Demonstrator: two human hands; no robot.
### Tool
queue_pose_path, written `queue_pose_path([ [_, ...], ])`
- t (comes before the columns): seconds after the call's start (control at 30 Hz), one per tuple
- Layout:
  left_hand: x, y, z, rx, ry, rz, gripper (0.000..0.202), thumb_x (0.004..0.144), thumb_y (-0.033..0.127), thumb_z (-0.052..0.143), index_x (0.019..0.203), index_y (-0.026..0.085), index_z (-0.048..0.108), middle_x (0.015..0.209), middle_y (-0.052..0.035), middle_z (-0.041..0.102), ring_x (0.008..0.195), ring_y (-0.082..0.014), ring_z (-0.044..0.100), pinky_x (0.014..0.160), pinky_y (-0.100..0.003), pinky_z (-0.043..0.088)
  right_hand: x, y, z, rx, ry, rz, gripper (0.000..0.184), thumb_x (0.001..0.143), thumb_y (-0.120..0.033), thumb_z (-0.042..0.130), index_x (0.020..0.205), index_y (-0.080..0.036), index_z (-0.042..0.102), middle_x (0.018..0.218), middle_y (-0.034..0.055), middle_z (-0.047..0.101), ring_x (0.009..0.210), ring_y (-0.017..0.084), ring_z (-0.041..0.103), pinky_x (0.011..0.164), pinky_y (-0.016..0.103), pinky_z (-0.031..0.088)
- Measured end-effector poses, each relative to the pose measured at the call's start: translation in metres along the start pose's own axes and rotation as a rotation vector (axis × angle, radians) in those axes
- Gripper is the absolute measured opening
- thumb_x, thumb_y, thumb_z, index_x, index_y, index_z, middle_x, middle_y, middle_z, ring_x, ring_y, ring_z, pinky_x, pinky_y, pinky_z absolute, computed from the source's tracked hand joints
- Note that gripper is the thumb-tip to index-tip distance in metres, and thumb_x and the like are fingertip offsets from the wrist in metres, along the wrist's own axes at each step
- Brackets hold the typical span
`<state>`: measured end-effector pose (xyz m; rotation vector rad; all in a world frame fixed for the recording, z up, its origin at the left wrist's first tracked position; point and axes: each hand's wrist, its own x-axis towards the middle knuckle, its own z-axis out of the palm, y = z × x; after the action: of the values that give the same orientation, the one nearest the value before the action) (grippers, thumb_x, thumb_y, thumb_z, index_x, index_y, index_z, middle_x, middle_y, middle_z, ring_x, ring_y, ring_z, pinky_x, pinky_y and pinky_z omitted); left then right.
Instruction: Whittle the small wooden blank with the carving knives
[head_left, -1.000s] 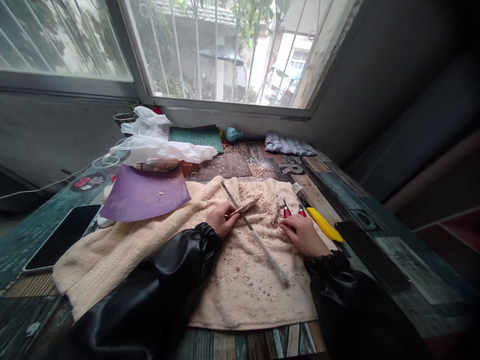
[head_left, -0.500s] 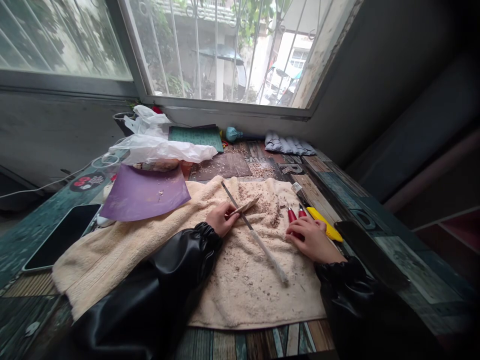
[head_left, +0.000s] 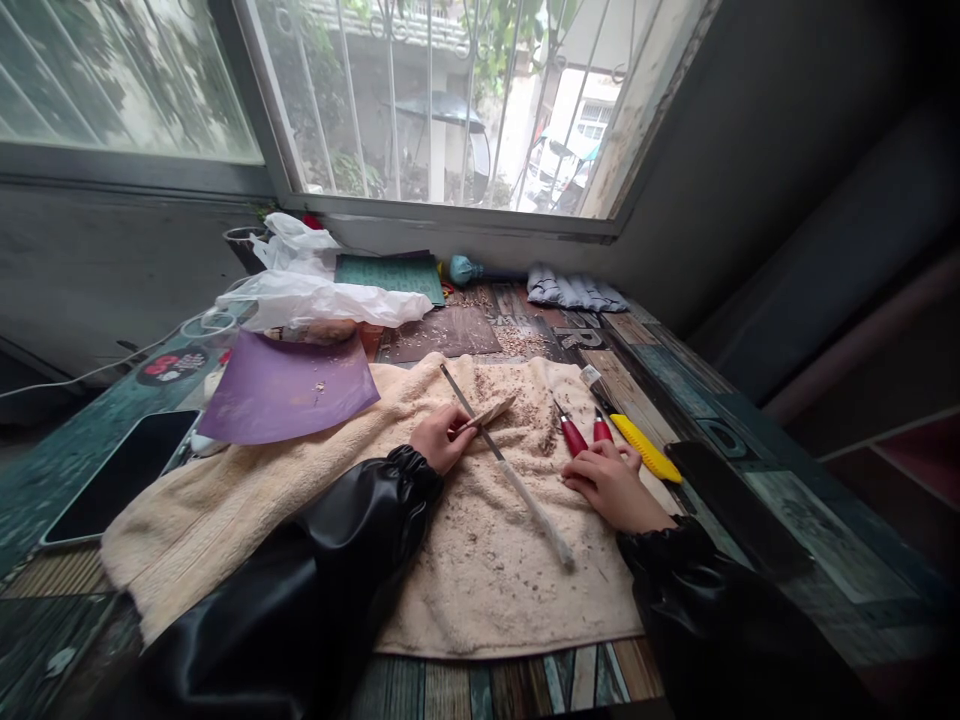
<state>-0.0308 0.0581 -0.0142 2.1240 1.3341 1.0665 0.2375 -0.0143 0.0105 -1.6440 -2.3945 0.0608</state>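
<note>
My left hand [head_left: 441,438] is closed on a small, slim, pointed piece of wood [head_left: 491,412], held just above the towel. Under that piece lies a long thin file [head_left: 517,490], its dark blade end pointing away and its pale wrapped end toward me. My right hand [head_left: 611,485] is closed around the rear of a red-handled carving knife [head_left: 574,436], whose thin metal tip points forward. Beside it rests a second red-handled tool [head_left: 601,428], its rear hidden by my fingers. A yellow-handled cutter [head_left: 646,448] lies just right of my hand.
A cream towel [head_left: 450,600] strewn with shavings covers the table. Purple sandpaper [head_left: 291,390] and a tablet [head_left: 120,478] lie at left. Behind are a white plastic bag [head_left: 322,298], a green sheet [head_left: 390,277] and a grey pad [head_left: 574,290]. A dark strip [head_left: 735,505] lies at right.
My right hand has moved slightly left, drawing one red-handled carving knife away from the other, so its tip shifted left. My left hand and the wood piece hold nearly still.
</note>
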Motion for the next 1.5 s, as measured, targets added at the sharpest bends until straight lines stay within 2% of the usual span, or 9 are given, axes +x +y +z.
queue_pose_path([
  [0.23,0.0,0.001,-0.001,0.004,-0.008,-0.001,0.013,0.073,0.031,0.053,0.075,0.018,0.056,0.07,-0.0006,0.056,0.062,-0.0107,0.053,0.056,-0.022,0.047,0.004,0.0,-0.004,0.006,0.049,0.067,0.015,0.078,-0.028,0.043,0.073,-0.023,0.055,0.079,0.0023,0.062,0.083,0.02,0.048,0.076,0.038,0.02],
  [0.43,0.0,0.003,-0.002,-0.006,0.0,-0.008,0.013,0.073,0.031,0.053,0.075,0.018,0.056,0.069,-0.0003,0.056,0.06,-0.0102,0.052,0.054,-0.022,0.046,0.032,-0.001,-0.007,0.05,0.177,0.119,0.015,0.076,-0.031,0.047,0.072,-0.021,0.057,0.073,0.0014,0.063,0.075,0.017,0.052,0.079,0.037,0.022],
  [0.57,0.0,0.003,-0.002,-0.003,-0.005,-0.007,0.014,0.073,0.031,0.053,0.075,0.018,0.056,0.069,-0.0003,0.056,0.06,-0.0102,0.053,0.054,-0.022,0.047,0.042,0.0,-0.003,0.095,0.165,0.076,0.014,0.076,-0.025,0.047,0.08,-0.022,0.06,0.086,0.0023,0.064,0.087,0.018,0.053,0.081,0.036,0.023],
  [0.67,0.0,0.002,-0.002,0.0,-0.007,0.002,0.014,0.073,0.031,0.053,0.075,0.018,0.056,0.069,-0.0006,0.056,0.061,-0.0104,0.053,0.055,-0.022,0.047,0.036,0.003,-0.007,0.08,0.111,0.037,0.016,0.077,-0.026,0.047,0.078,-0.023,0.063,0.087,0.0021,0.065,0.089,0.019,0.051,0.079,0.035,0.024],
  [0.83,0.0,0.0,-0.001,0.005,-0.008,-0.006,0.014,0.073,0.031,0.053,0.076,0.018,0.057,0.07,-0.0006,0.056,0.062,-0.0106,0.053,0.055,-0.022,0.046,0.017,0.001,-0.02,0.071,-0.093,-0.025,0.013,0.075,-0.03,0.052,0.076,-0.029,0.065,0.082,-0.0001,0.064,0.084,0.019,0.05,0.076,0.037,0.022],
  [0.9,0.0,-0.001,0.0,0.004,-0.012,-0.01,0.014,0.073,0.03,0.053,0.077,0.018,0.057,0.07,-0.0004,0.056,0.061,-0.0105,0.053,0.056,-0.022,0.046,0.014,-0.002,-0.021,0.081,-0.119,-0.027,0.012,0.074,-0.031,0.055,0.077,-0.031,0.066,0.082,0.0,0.064,0.084,0.02,0.049,0.076,0.037,0.021],
  [1.03,0.0,0.0,0.0,0.008,-0.01,-0.011,0.014,0.073,0.03,0.053,0.077,0.018,0.057,0.07,-0.0004,0.056,0.062,-0.0105,0.053,0.056,-0.022,0.046,0.01,-0.007,-0.013,0.075,-0.073,-0.02,0.011,0.074,-0.031,0.056,0.077,-0.03,0.067,0.082,0.0009,0.064,0.086,0.02,0.047,0.076,0.038,0.018],
  [1.23,0.0,0.001,-0.001,0.012,-0.003,-0.006,0.013,0.073,0.03,0.053,0.075,0.017,0.056,0.069,-0.0004,0.056,0.061,-0.0103,0.052,0.055,-0.022,0.046,0.003,-0.006,0.002,0.067,0.057,-0.067,0.018,0.079,-0.031,0.05,0.071,-0.026,0.066,0.076,-0.0001,0.064,0.08,0.016,0.048,0.077,0.036,0.018],
  [1.5,0.0,0.003,-0.002,-0.004,0.0,0.0,0.012,0.073,0.029,0.053,0.074,0.017,0.055,0.069,-0.0001,0.055,0.062,-0.01,0.053,0.055,-0.021,0.047,0.0,-0.007,0.0,0.021,0.123,-0.062,0.015,0.08,-0.028,0.047,0.076,-0.022,0.06,0.078,0.0002,0.064,0.08,0.016,0.051,0.076,0.034,0.021],
])
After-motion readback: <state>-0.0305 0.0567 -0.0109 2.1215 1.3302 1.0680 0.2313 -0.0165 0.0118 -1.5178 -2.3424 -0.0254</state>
